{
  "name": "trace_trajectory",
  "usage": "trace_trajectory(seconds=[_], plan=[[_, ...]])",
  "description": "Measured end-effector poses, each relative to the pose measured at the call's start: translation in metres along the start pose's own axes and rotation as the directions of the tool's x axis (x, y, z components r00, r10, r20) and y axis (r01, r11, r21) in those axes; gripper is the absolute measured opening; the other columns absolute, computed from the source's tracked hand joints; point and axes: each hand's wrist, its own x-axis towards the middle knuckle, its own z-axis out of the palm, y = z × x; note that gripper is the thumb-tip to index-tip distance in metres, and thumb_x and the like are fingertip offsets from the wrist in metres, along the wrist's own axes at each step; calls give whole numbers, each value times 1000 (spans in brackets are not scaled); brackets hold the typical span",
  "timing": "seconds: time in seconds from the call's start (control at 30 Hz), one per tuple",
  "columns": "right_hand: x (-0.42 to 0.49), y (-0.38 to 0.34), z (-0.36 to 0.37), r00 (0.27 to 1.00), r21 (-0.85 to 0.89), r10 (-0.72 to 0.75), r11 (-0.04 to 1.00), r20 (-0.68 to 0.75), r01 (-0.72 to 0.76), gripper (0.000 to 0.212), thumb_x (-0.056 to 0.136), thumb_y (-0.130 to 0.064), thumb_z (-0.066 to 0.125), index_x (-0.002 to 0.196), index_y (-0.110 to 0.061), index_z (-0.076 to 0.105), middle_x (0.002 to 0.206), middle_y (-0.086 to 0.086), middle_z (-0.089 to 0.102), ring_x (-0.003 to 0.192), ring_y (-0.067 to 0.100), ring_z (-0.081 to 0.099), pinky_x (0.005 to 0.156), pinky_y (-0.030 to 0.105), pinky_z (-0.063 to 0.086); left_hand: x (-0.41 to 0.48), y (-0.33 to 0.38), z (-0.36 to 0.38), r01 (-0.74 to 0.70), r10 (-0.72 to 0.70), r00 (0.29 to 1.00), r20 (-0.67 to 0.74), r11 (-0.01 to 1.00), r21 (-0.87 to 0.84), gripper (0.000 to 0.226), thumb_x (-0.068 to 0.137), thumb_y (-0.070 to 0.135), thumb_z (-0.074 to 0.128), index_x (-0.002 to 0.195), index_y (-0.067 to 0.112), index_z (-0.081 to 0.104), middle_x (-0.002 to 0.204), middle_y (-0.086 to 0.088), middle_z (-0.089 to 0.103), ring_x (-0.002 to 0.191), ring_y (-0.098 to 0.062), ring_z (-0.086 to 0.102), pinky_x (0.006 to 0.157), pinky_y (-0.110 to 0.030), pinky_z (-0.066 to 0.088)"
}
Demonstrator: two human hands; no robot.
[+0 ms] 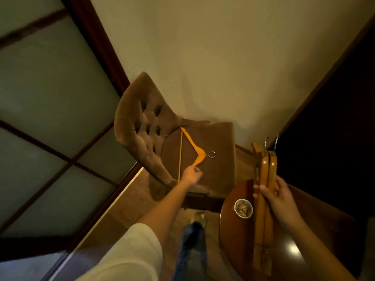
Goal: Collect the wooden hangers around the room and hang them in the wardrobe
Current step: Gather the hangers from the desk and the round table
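- Head view (only view), L side: left hand [191,175] is stretched fwd over the seat of the padded chair [140,126]. Its fingers are curled narrow at the near tip of the orange hanger [197,152] and appear to pinch that tip; the exact contact is too small to confirm.
- Head view, centre: the orange hanger lies flat on the seat cushion. Its cross-bar [180,155] runs lengthwise away from the L hand toward the chair back, so the long axis is approx. in line with the reaching forearm. The hook [212,154] points sideways, toward the R hand's side.
- Key relation: the hanger lies directly ahead of the L hand, at its fingertips. The R hand is well apart from it, so L is the nearer hand by far.
- Head view, R side: right hand [278,197] is full, its fingers wrapped round a bundle of hangers [265,179] held upright, hooks up, above the round table [229,230]. A small cup [243,208] stands on that table, just beside the bundle.
- Judgement: the step in hand is pick-up of the chair hanger. An end grip leaves the far end free to swing, so the lift prob. needs a clear path past the chair back. The wardrobe can't be identified here.
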Motion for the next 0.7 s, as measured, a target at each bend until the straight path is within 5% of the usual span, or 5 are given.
trace_trajectory(seconds=[0.13,0.2,0.3,0.47,0.7], plan=[[68,3,38,996,10,74,997,-56,-74,124,33,-71,82,136,-13,45,113,13,67,89,23,73,68,27,61,94,-8,-3,79,-80,997,11,996,41,10,88,9,56,85,19,56,108,-15,63,110,-31,59,90,-32,45],[100,11,52,993,26,108,994,-55,-107,94,58,-48,85,134,-9,46,115,18,66,95,33,70,66,29,61,142,-12,1,101,-104,994,29,991,90,13,85,7,58,83,20,60,104,-12,63,106,-33,61,89,-36,47],[146,20,66,984,53,151,988,-92,-147,50,86,-7,60,133,-11,47,116,14,67,101,31,68,66,27,61,212,-15,17,126,-126,992,-7,987,102,29,85,8,59,114,6,64,121,-18,58,107,-33,60,96,-35,47],[206,35,67,974,17,180,984,-136,-179,57,85,8,53,137,-9,41,103,6,66,78,12,71,56,20,55,272,-13,37,102,-104,994,45,994,49,16,92,1,50,101,1,64,100,-8,53,95,-25,58,91,-35,40],[241,73,54,956,7,216,976,-201,-219,60,73,-11,71,129,-19,50,99,6,73,85,10,72,62,21,55,323,-72,85,149,-145,988,-44,867,476,61,91,35,57,140,8,33,143,-13,38,134,-31,37,109,-42,33]])
